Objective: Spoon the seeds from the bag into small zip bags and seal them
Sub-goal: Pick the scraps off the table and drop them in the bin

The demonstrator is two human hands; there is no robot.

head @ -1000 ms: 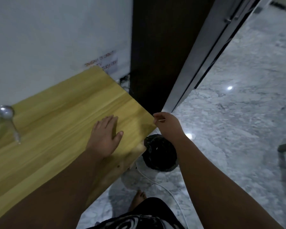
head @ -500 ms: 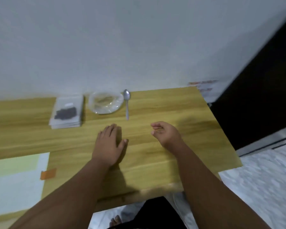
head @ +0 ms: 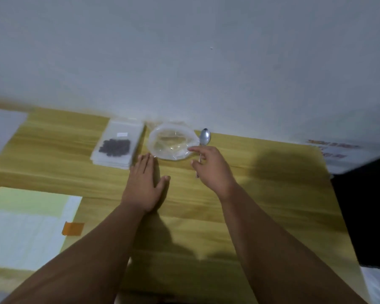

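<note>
- Hands, taken left to right: the left hand (head: 145,183) lies flat on the worktop (head: 272,194), fingers straight and together, holding nothing. The right hand (head: 213,170) hovers with fingers loosely curved and parted, gripping nothing yet.
- Against the wall, at 11 o'clock from the left hand, sits a stack of small zip bags (head: 119,154). The top one holds dark pieces (head: 114,147), likely seeds.
- At 1 o'clock from the left hand sits the clear seed bag (head: 171,142), its mouth rolled open. The fingertips stop just short of its rim. Its contents are too pale to make out.
- At 3 o'clock of that bag lies the spoon (head: 205,138), bowl toward 12 and handle running toward 6, passing between the right hand's forefinger and thumb.
- Picking up the spoon looks like the step in hand. Pinch the handle near its middle and lift straight up, clear of the thin film beside it.
- Before scooping, slide the left hand toward 1 o'clock and pin the bag's rim. Such light film would probably skid or fold.
</note>
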